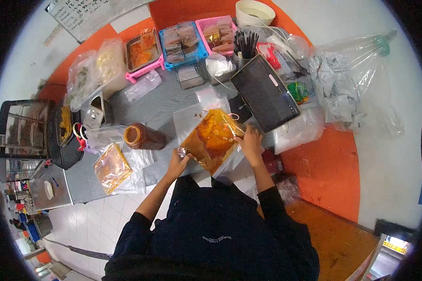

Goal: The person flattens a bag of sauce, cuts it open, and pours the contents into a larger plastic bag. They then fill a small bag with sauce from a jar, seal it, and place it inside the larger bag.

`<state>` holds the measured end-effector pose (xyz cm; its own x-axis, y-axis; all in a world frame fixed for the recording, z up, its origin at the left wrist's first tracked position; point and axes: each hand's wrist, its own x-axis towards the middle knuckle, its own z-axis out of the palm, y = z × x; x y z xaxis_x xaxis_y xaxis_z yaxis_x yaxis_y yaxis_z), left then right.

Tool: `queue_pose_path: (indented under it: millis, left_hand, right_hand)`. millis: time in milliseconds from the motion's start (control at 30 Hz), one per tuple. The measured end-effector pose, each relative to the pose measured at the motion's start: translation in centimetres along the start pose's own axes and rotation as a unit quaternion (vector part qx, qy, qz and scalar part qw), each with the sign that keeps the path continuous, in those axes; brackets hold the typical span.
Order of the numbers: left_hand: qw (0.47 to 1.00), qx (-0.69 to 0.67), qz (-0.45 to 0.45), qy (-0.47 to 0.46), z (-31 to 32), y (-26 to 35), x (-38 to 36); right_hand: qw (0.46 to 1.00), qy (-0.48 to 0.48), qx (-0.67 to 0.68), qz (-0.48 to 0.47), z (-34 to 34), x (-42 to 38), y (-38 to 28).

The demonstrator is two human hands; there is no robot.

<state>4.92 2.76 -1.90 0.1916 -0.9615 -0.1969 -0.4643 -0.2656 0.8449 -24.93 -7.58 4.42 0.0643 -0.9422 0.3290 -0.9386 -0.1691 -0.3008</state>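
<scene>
Between my two hands is a flat, shiny plastic packet [213, 140] with orange-brown sauce or food spread inside it. My left hand [177, 164] closes on its lower left corner, thumb on top. The right edge is gripped by my right hand [251, 143]. Under the packet, clear plastic sheets [185, 122] lie on the grey table. Left of it, a brown jar or bottle [145, 136] rests close to my left hand. Farther left, another orange packet [113, 166] lies on clear plastic bags.
A tablet [266, 92] leans behind my right hand. Along the back stand a metal tray of orange food [143, 50], a blue basket [184, 44], a pink basket [218, 35] and a cup of black utensils [244, 47]. A plastic bag [299, 129] sits at right.
</scene>
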Motion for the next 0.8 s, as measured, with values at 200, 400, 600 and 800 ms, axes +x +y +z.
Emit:
queue_pose_path:
  millis: [200,400,600,800]
  left_hand:
    - [0.984,-0.166,-0.063,-0.003,0.2,-2.4,0.2]
    - [0.952,-0.3,-0.045,0.039,-1.3,2.7,-0.6]
    - [0.908,-0.417,0.02,0.042,-2.1,8.0,0.4]
    - [0.908,-0.406,0.086,0.06,-2.9,13.8,1.4]
  right_hand:
    - [0.928,-0.175,0.327,-0.045,-5.2,1.7,-3.8]
    - [0.922,-0.184,0.311,-0.139,-18.0,6.0,-9.7]
    - [0.959,-0.138,0.211,-0.129,-23.2,9.3,-10.9]
    - [0.954,-0.158,0.214,-0.139,-24.4,9.9,-10.7]
